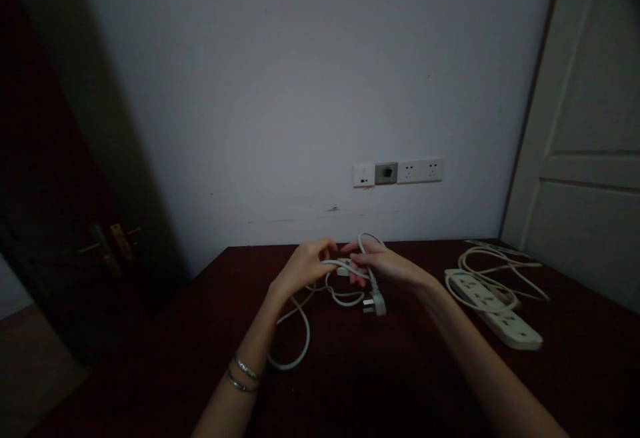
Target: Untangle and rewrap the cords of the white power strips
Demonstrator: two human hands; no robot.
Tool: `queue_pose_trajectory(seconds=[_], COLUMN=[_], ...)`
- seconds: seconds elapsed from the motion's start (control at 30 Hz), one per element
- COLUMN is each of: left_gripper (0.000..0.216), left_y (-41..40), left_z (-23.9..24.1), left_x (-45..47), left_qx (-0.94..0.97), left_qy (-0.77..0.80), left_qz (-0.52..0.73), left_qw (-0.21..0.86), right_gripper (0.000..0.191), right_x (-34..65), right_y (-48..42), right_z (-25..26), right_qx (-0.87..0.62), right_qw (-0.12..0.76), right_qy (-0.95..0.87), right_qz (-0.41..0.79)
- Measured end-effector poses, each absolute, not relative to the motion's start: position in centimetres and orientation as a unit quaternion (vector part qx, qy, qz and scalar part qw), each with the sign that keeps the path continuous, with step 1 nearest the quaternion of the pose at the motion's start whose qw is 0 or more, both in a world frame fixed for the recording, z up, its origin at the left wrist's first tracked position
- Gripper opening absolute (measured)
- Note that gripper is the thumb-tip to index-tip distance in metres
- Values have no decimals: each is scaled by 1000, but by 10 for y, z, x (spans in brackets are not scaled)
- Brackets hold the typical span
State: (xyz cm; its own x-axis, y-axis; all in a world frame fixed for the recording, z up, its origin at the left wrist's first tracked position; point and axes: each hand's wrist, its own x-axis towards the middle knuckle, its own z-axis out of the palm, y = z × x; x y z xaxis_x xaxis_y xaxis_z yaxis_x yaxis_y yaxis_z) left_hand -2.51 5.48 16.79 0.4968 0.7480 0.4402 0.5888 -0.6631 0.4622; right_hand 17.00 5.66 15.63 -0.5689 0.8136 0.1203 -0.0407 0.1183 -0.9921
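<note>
A white power cord (306, 345) runs in loops over the dark red table (200, 358) and up into both hands. My left hand (307, 263) pinches the cord between thumb and fingers. My right hand (375, 258) is closed round another stretch of it, and a small loop rises above its fingers. Below the right hand hangs the cord's plug (377, 303), its metal prongs pointing left. Behind the hands, partly hidden by them, lies a small white block (344, 268); its kind I cannot make out.
To the right lies a white power strip (505, 321) with its own cord (500, 251) coiled over it. Wall sockets (420, 170) and a switch plate (363, 175) sit on the wall behind. A dark door (60, 191) stands at left, a pale door (585, 125) at right.
</note>
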Motion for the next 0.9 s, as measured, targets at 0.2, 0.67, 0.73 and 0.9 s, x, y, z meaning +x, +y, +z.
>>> queue_pose_trajectory(seconds=[0.2,0.67,0.73,0.9], left_gripper=[21,22,21,18], left_y=[72,70,67,68], left_z=[163,169,169,161], left_x=[-60,-42,-38,-26], left_qx=[812,829,841,828], left_qy=[376,364,364,360], left_qz=[235,373,357,406], left_qw=[379,203,180,137], right_gripper=[28,35,44,35], right_x=[195,185,178,162], right_y=[67,64,62,53], right_z=[162,151,150,149], right_qx=[-331,-279,-289,-288], right_qw=[474,299,280,247], right_qy=[-604,-617,-627,-677], right_qz=[549,672,667,631])
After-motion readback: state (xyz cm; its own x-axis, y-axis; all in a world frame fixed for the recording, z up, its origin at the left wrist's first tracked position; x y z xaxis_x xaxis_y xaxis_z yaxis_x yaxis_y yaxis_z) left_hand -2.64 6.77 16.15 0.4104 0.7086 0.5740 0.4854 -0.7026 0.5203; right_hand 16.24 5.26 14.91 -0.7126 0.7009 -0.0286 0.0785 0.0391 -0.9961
